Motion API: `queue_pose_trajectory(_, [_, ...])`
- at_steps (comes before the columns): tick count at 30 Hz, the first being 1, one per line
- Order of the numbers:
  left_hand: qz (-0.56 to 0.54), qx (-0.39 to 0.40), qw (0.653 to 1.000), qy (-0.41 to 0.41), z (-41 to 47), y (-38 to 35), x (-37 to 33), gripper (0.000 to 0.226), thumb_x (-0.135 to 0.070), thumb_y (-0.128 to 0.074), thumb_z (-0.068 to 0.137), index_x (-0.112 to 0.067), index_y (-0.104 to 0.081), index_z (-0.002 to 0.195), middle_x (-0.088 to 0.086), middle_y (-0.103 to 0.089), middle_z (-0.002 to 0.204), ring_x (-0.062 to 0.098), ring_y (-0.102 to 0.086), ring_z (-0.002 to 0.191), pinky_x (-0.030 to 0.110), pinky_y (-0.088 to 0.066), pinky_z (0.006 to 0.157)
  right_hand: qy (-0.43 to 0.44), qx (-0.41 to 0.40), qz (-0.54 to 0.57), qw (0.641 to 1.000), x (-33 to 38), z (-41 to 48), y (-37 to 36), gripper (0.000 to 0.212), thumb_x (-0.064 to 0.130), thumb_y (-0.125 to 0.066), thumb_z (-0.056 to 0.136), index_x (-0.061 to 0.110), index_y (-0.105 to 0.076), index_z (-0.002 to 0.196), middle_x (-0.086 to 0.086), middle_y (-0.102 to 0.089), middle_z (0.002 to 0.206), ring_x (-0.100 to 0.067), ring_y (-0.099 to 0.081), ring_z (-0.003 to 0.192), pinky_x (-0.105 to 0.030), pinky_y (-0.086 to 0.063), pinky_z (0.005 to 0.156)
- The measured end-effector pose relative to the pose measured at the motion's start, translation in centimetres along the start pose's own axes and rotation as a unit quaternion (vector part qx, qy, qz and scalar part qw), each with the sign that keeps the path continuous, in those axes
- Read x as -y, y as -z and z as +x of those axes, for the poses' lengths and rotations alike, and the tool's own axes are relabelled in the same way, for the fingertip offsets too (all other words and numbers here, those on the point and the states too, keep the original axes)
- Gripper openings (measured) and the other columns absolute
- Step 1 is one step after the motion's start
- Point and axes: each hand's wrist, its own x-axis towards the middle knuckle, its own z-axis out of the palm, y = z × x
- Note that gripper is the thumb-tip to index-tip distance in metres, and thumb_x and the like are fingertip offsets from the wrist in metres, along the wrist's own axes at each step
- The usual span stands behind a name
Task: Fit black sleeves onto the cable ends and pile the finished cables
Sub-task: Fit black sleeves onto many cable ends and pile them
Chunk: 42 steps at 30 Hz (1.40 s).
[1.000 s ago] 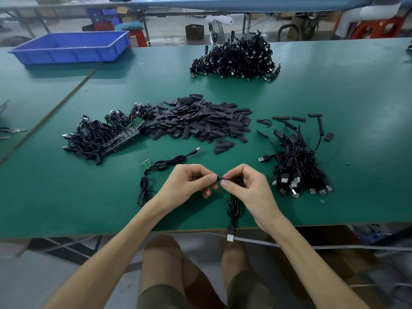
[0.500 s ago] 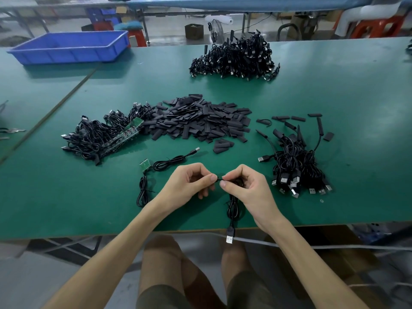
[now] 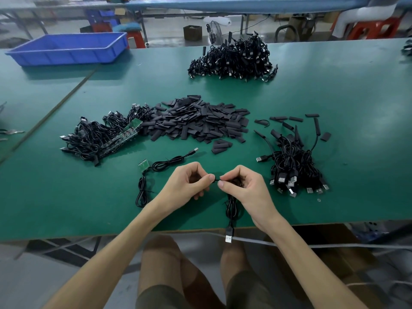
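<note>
Head view: both hands meet low over the green table, near its front edge. The left hand and right hand each pinch the end of one cable between thumb and forefinger, other fingers curled, likely to steady it for a sleeve, though whether one is on is too small to tell. The cable's coil hangs under the right hand, its USB plug past the edge. Loose sleeves heap within reach; sleeved cables pile rightward. The blue tray sits far left, and I cannot tell its contents
</note>
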Motion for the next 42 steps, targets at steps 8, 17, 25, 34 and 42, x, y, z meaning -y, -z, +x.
queue_pose_trajectory(8, [-0.013, 0.021, 1.000, -0.007, -0.1, 0.1, -0.3, 0.012, -0.016, -0.069, 0.096, -0.007, -0.067, 0.089, 0.003, -0.071, 0.074, 0.014, -0.063, 0.061, 0.025, -0.052, 0.056, 0.000, -0.005, 0.011, 1.000, 0.1, 0.0, 0.0, 0.011, 0.019, -0.084, 0.082, 0.023, -0.074, 0.084, 0.001, -0.071, 0.080, -0.011, -0.064, 0.078, -0.027, -0.054, 0.075])
queue_pose_trajectory(17, [-0.013, 0.026, 0.999, -0.025, -0.3, 0.1, -0.7, 0.012, -0.014, -0.070, 0.095, -0.003, -0.068, 0.090, 0.005, -0.071, 0.077, 0.017, -0.063, 0.065, 0.028, -0.053, 0.056, 0.002, -0.002, 0.018, 1.000, 0.1, -0.1, 0.0, 0.014, 0.013, -0.083, 0.084, 0.024, -0.074, 0.085, 0.005, -0.070, 0.079, -0.009, -0.063, 0.077, -0.023, -0.053, 0.074])
queue_pose_trajectory(25, [0.032, -0.008, 0.999, -0.038, -0.9, -0.5, -0.7, 0.006, -0.015, -0.071, 0.094, -0.010, -0.069, 0.091, 0.003, -0.071, 0.076, 0.024, -0.068, 0.069, 0.037, -0.058, 0.067, 0.009, 0.003, 0.013, 1.000, 0.1, -0.2, 0.2, 0.018, 0.012, -0.081, 0.086, 0.027, -0.075, 0.093, 0.001, -0.074, 0.088, -0.013, -0.068, 0.086, -0.027, -0.056, 0.082])
queue_pose_trajectory(34, [0.150, -0.050, 0.975, -0.154, -1.1, -0.6, -0.9, 0.009, -0.010, -0.076, 0.089, -0.014, -0.072, 0.096, -0.010, -0.071, 0.089, 0.013, -0.068, 0.086, 0.029, -0.055, 0.082, 0.009, -0.004, 0.057, 0.998, 0.3, -0.1, 0.3, 0.022, 0.011, -0.082, 0.084, 0.028, -0.076, 0.097, 0.006, -0.072, 0.088, -0.008, -0.066, 0.086, -0.020, -0.053, 0.082])
queue_pose_trajectory(42, [-0.022, -0.018, 0.998, -0.061, -0.6, 0.1, -0.7, 0.014, -0.009, -0.081, 0.082, -0.015, -0.072, 0.090, 0.000, -0.075, 0.090, 0.018, -0.070, 0.081, 0.033, -0.058, 0.077, 0.009, 0.011, 0.067, 0.998, 0.5, -0.3, 0.3, 0.022, 0.015, -0.083, 0.083, 0.027, -0.077, 0.099, 0.001, -0.074, 0.094, -0.010, -0.067, 0.090, -0.022, -0.054, 0.084])
